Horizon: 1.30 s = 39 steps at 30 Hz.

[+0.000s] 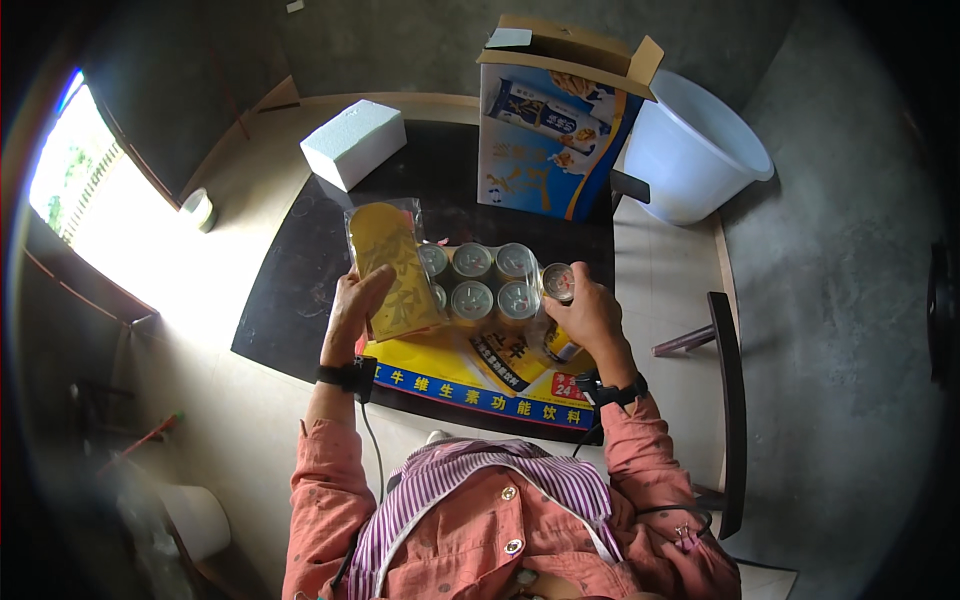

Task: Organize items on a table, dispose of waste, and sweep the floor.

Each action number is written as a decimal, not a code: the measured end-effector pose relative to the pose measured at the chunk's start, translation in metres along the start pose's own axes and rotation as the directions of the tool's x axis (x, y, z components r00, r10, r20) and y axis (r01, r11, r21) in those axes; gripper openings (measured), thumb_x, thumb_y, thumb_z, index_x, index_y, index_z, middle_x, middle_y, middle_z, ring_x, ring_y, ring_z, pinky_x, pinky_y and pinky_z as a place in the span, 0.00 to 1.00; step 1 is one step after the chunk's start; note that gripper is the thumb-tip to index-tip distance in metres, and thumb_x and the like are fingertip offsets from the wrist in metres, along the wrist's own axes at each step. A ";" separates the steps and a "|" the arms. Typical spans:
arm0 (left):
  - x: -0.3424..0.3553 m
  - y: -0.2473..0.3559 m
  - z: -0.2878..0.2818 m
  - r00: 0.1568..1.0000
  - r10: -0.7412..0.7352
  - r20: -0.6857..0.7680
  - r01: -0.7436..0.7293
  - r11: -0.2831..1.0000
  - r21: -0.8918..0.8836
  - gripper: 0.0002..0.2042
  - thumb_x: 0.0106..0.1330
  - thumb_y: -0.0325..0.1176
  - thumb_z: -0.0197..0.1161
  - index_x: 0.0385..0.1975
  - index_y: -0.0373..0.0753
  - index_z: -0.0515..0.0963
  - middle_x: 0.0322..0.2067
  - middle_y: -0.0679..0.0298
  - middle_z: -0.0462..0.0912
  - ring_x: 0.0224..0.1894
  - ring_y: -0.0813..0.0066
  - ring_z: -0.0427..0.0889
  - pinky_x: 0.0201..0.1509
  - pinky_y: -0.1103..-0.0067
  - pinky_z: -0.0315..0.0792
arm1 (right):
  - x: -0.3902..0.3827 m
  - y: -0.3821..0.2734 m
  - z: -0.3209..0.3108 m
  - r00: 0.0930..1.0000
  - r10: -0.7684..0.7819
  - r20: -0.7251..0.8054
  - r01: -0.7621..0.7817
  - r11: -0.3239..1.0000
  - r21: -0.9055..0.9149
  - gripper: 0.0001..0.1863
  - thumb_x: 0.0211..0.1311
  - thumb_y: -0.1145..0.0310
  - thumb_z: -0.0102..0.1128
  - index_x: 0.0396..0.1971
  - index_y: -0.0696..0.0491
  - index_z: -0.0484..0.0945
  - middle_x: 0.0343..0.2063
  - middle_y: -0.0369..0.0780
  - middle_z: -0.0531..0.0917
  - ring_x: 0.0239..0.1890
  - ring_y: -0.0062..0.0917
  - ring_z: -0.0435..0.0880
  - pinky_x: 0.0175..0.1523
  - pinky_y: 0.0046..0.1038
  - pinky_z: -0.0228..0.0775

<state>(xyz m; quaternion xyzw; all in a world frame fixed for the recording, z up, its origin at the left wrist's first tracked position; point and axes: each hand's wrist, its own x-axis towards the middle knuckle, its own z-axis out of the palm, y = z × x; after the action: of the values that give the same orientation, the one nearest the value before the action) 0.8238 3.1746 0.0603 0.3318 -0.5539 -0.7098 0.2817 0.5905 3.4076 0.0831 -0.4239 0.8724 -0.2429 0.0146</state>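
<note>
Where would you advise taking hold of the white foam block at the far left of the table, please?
Take the white foam block across its two long side faces, coming down from above. It lies flat on the table with nothing touching it, its top is open, and its narrower width probably suits one hand better than its length. Both hands are busy: left hand, right hand.

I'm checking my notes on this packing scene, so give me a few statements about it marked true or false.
1. The right hand grips a can at the end of the row of cans. True.
2. The left hand holds a blue bottle. False: it holds a flat yellow packet in clear wrap.
3. A white foam block lies on the table. True.
4. The white bucket is at the person's left. False: it is at the right, beside the open printed carton.
</note>
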 end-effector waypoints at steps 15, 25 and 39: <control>0.018 0.001 -0.011 0.997 -0.040 0.069 0.035 0.997 0.062 0.19 0.57 0.41 0.62 0.40 0.30 0.75 0.32 0.59 0.81 0.31 0.77 0.80 0.36 0.83 0.75 | 0.036 0.042 -0.025 0.968 0.246 0.045 -0.238 0.961 -0.139 0.30 0.41 0.53 0.67 0.44 0.50 0.67 0.33 0.47 0.81 0.37 0.43 0.80 0.40 0.39 0.71; 0.025 0.012 -0.028 0.989 -0.062 0.131 0.054 0.997 0.062 0.18 0.57 0.40 0.64 0.35 0.28 0.77 0.27 0.61 0.81 0.26 0.80 0.80 0.31 0.85 0.74 | -0.017 -0.037 0.011 0.979 0.200 -0.040 -0.201 0.980 -0.017 0.22 0.43 0.64 0.65 0.38 0.54 0.67 0.30 0.49 0.81 0.34 0.45 0.80 0.37 0.41 0.72; 0.039 0.026 -0.034 0.978 -0.081 0.194 0.058 0.991 0.124 0.18 0.56 0.40 0.63 0.33 0.26 0.77 0.27 0.59 0.82 0.25 0.78 0.81 0.29 0.85 0.75 | -0.009 -0.012 0.040 0.971 0.159 -0.176 -0.118 0.968 0.222 0.27 0.48 0.67 0.66 0.46 0.52 0.63 0.36 0.49 0.80 0.39 0.45 0.79 0.41 0.37 0.73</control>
<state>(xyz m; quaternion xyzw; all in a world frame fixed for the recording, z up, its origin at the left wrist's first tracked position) 0.8271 3.1187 0.0736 0.2945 -0.6080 -0.7150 0.1799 0.6143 3.3914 0.0510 -0.3321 0.8668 -0.3718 -0.0084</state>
